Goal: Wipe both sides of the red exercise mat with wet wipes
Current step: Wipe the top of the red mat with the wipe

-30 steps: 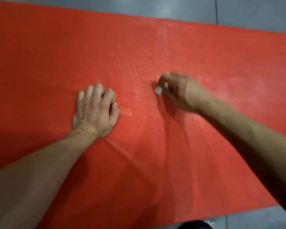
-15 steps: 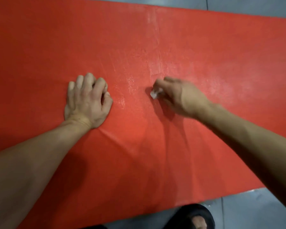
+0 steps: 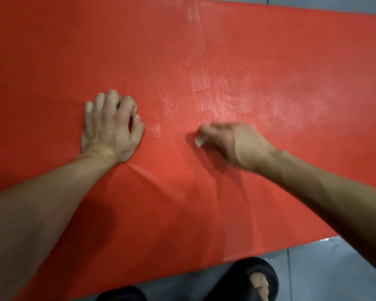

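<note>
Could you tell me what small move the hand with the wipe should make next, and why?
Probably draw the right hand, pinching the white wet wipe, toward the near edge: the red exercise mat glistens beyond it, but looks dull nearer. The left hand braces the mat.

both forearms bare, no sleeves showing — black open-toed slides [image 3: 245, 279] on the feet.

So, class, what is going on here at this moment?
A person is bent over a red exercise mat spread on a grey floor. The right hand grips a small white wet wipe against the mat, where damp streaks glisten just beyond it. The left hand, fingers curled, presses down on the mat, and creases run from under its wrist. A black sandal shows at the near edge.
</note>
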Available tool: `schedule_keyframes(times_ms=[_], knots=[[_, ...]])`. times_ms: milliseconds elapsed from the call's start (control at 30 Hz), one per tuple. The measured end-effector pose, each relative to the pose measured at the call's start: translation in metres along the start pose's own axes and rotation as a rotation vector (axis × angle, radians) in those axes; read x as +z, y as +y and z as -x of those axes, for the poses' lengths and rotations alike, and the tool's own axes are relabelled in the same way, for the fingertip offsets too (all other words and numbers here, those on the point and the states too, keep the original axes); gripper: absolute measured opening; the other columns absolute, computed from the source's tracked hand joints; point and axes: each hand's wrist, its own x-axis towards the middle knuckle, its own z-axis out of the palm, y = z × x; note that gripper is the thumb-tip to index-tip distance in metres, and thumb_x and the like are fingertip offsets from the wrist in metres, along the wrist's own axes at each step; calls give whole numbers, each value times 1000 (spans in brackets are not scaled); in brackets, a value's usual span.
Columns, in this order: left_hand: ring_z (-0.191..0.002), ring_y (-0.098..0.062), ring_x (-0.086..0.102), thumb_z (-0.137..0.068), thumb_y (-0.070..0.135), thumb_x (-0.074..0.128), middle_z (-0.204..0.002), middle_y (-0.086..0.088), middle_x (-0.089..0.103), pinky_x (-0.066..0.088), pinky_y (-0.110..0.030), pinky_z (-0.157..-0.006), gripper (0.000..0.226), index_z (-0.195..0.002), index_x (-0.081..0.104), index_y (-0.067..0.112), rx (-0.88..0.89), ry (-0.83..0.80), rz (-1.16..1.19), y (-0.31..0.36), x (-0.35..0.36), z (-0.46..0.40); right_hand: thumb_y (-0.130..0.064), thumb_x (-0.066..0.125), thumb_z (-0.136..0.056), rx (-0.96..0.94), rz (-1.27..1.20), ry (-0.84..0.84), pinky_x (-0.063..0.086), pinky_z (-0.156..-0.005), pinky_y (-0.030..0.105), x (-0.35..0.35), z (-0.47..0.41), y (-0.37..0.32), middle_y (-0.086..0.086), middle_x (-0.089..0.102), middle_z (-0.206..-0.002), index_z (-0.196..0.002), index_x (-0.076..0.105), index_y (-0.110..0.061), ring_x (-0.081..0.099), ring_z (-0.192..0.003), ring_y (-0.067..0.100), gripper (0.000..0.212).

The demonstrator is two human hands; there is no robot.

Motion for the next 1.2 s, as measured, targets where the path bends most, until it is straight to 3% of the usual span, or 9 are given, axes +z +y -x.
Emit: schedule_keyframes(times_ms=[167,300,400,500,667,833,967,1100,1200], knots=[[-90,-36,46,-91,35,49,-95,-14,50,31,-50,-76,21,-93,56,15,2,-14,-1,-2,0,0,-37,51,-100,-133,-57,-311,54,-54,36,26,100,-52,-8,58,-90,-113,48,-32,65,-74,21,14],[-92,-38,47,-91,34,50,-97,-16,50,32,-50,-78,21,-94,56,15,7,-7,-1,0,-1,0,-44,42,-99,3,65,-16,48,-51,34,2,34,-23,-4,64,-88,-112,54,-29,67,-70,27,23],[-93,-37,47,-92,35,50,-97,-15,50,32,-50,-79,21,-94,56,15,9,2,7,-1,0,1,-44,38,-101,82,108,29,46,-56,36,-1,-5,-6,0,65,-94,-119,55,-21,67,-75,33,34],[-93,-37,46,-92,35,50,-98,-15,50,31,-50,-79,21,-95,56,15,6,0,13,0,1,1,-43,35,-101,45,-2,-68,53,-62,41,23,38,-22,0,65,-97,-122,52,-23,67,-78,33,34],[-95,-39,47,-92,34,49,-99,-17,50,33,-51,-80,21,-96,55,14,0,-25,-1,-2,0,0,-33,39,-95,-26,-95,-395,50,-50,37,40,129,-68,-1,62,-82,-120,39,-31,65,-68,30,25],[-97,-39,47,-93,34,49,-102,-19,49,33,-52,-83,20,-98,55,15,-1,-35,-15,1,-2,2,-39,41,-91,94,48,-145,40,-56,33,11,80,-32,-1,68,-88,-115,49,-24,66,-70,33,30],[-99,-39,47,-93,34,49,-102,-19,49,33,-52,-84,20,-97,54,15,1,-39,-2,2,-2,2,-31,55,-93,208,38,-330,50,-67,40,20,66,-39,9,70,-95,-118,51,-20,66,-83,37,27],[-101,-39,47,-93,34,49,-103,-18,48,33,-53,-87,20,-97,54,16,-16,-49,10,1,-4,2,-35,51,-96,146,-64,-655,52,-70,40,45,138,-93,9,66,-103,-125,46,-29,68,-87,37,31],[-102,-39,47,-93,35,48,-104,-18,49,33,-53,-88,20,-97,54,16,-16,-62,15,3,-5,2,-39,41,-89,193,-102,-546,43,-60,37,41,159,-104,6,68,-92,-112,44,-30,67,-78,36,25]])
